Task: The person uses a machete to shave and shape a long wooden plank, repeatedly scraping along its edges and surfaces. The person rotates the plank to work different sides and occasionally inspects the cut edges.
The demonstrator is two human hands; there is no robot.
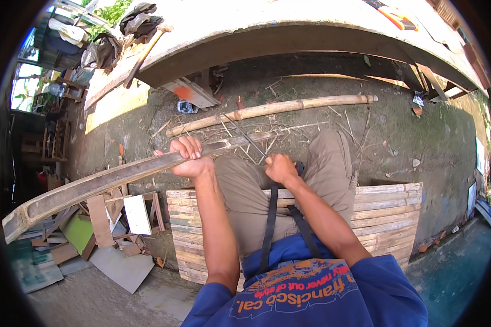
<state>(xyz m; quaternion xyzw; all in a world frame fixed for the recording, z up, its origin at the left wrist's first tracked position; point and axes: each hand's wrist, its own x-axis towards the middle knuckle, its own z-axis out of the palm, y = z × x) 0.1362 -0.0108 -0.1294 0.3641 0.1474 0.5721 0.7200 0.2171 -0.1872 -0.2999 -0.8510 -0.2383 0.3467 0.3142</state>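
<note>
My left hand is wrapped round a long split bamboo pole, hollow side showing, which slants from the lower left up across my knees. My right hand is closed on the handle end of a knife with a long, thin dark blade. That blade crosses the pole's narrow far end, right of my left hand; whether it cuts into the bamboo I cannot tell. The handle is mostly hidden in my fist. Beyond them, a pale bamboo pole lies on the ground.
I sit on a bamboo-slat bench. Ahead stands a wooden worktable with a hammer and an orange-handled tool on it. A can lies beneath. Scrap boards are piled at the left. Bamboo strips litter the ground.
</note>
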